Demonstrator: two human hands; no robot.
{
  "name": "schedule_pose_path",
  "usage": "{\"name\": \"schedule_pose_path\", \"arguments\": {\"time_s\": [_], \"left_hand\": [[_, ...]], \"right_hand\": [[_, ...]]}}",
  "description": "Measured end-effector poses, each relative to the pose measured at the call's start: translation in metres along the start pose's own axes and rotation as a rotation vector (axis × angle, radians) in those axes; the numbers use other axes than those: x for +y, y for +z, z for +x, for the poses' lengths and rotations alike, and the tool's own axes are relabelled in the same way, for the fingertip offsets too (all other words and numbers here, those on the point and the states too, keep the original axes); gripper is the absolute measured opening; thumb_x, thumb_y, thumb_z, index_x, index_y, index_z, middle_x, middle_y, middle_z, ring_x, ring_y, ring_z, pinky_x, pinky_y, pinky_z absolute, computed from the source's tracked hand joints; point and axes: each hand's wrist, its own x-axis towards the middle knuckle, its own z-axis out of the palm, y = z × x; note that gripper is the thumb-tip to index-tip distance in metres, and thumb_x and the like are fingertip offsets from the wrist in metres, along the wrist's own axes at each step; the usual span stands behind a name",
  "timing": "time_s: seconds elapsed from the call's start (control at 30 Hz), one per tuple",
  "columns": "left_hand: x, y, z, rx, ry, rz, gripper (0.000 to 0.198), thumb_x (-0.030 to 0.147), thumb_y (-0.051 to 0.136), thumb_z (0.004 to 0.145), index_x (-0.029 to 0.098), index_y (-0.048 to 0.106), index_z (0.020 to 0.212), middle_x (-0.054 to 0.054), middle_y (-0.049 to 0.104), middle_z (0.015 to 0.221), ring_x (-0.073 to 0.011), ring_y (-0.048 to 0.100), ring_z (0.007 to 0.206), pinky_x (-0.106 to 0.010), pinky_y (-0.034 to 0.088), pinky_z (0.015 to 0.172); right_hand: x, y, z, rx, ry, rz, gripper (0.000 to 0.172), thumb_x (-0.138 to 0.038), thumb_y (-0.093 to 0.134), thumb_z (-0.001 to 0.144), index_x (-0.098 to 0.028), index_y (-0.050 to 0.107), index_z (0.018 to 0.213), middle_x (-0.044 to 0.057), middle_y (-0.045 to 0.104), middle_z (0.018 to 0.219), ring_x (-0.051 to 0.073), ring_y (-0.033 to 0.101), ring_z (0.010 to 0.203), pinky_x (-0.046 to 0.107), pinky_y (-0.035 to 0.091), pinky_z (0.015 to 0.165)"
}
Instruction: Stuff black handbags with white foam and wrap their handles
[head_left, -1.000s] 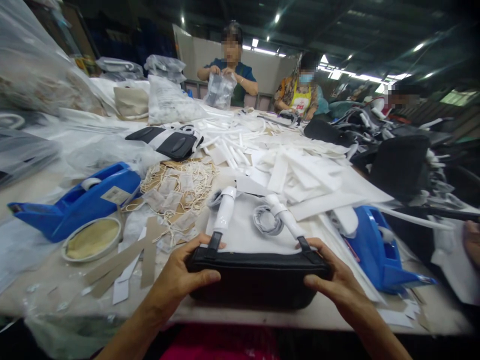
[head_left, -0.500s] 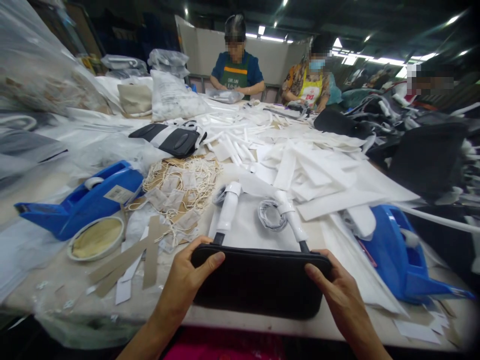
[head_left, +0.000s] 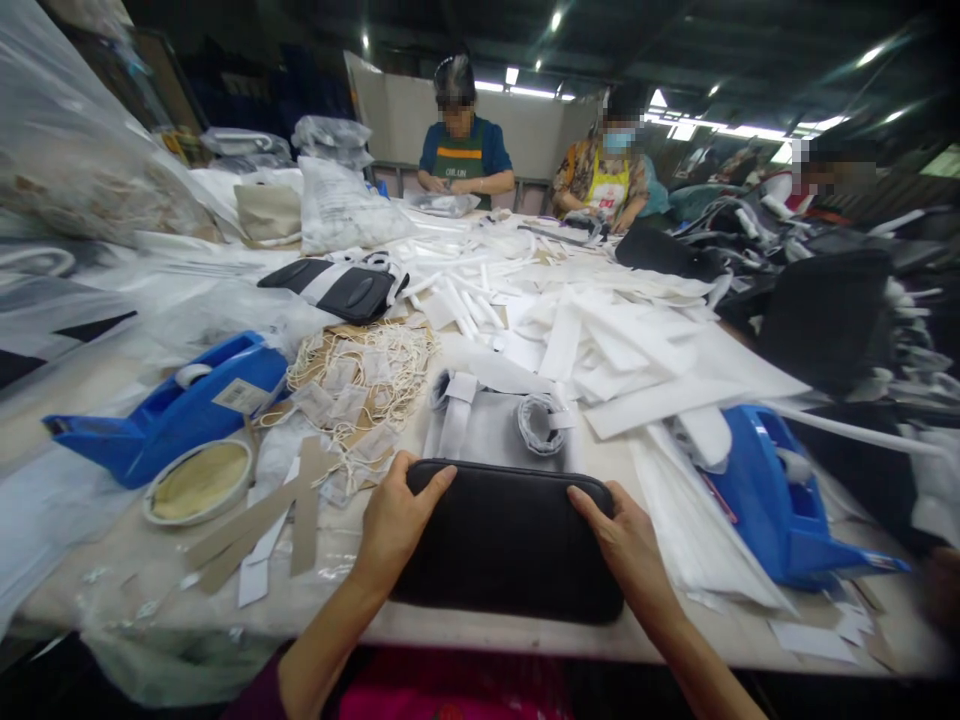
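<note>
From my distance I see a long worktable, and in its middle lies a wide heap of white sheets. At the near edge is the black handbag, its flat side facing me; I cannot tell if its bottom touches the table. One blue tape dispenser is on the left, another blue tape dispenser on the right. Behind the bag, to the left, is a pile of strung tags. My left hand grasps the handbag's upper left corner, thumb in front; my right hand grasps its upper right corner likewise. Just beyond its top edge is a wrapped coil.
</note>
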Motion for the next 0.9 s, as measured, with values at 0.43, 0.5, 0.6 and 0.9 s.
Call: {"name": "schedule_pose_path", "arguments": {"time_s": [0.43, 0.5, 0.6, 0.9], "left_hand": [[0.004, 0.000, -0.030, 0.257, 0.649, 0.482, 0.028, 0.018, 0.048, 0.086, 0.014, 0.053, 0.114, -0.015, 0.058, 0.116, -0.0294, 0.053, 0.108, -0.047, 0.043, 0.092], [0.010, 0.005, -0.027, 0.077, 0.893, 0.484, 0.043, -0.002, 0.040, 0.079, 0.016, 0.054, 0.116, -0.011, 0.058, 0.119, -0.0231, 0.052, 0.111, -0.041, 0.043, 0.097], [0.014, 0.011, -0.023, -0.127, 0.978, 0.501, 0.055, -0.008, 0.034, 0.074, 0.018, 0.054, 0.118, -0.007, 0.060, 0.117, -0.0194, 0.052, 0.111, -0.035, 0.042, 0.099], [0.009, 0.014, -0.022, -0.209, 0.891, 0.528, 0.046, -0.001, 0.033, 0.082, 0.018, 0.051, 0.119, -0.007, 0.057, 0.117, -0.0228, 0.049, 0.113, -0.040, 0.040, 0.102]], "right_hand": [[0.009, 0.000, -0.024, -0.028, -0.007, -0.069, 0.044, -0.066, 0.054, 0.076, -0.024, 0.046, 0.086, -0.002, 0.055, 0.062, 0.025, 0.059, 0.064, 0.034, 0.043, 0.062], [0.008, -0.002, -0.025, -0.053, -0.024, -0.123, 0.042, -0.065, 0.051, 0.080, -0.024, 0.044, 0.087, -0.001, 0.055, 0.062, 0.026, 0.060, 0.066, 0.034, 0.043, 0.062], [-0.005, -0.005, -0.033, -0.018, -0.120, -0.408, 0.036, -0.058, 0.044, 0.088, -0.022, 0.047, 0.094, 0.005, 0.060, 0.072, 0.029, 0.060, 0.072, 0.036, 0.041, 0.062], [-0.064, 0.033, -0.008, 0.124, -0.843, -0.720, 0.036, -0.016, 0.053, 0.088, -0.021, 0.049, 0.123, 0.010, 0.059, 0.113, 0.028, 0.048, 0.106, 0.041, 0.032, 0.092]]}}
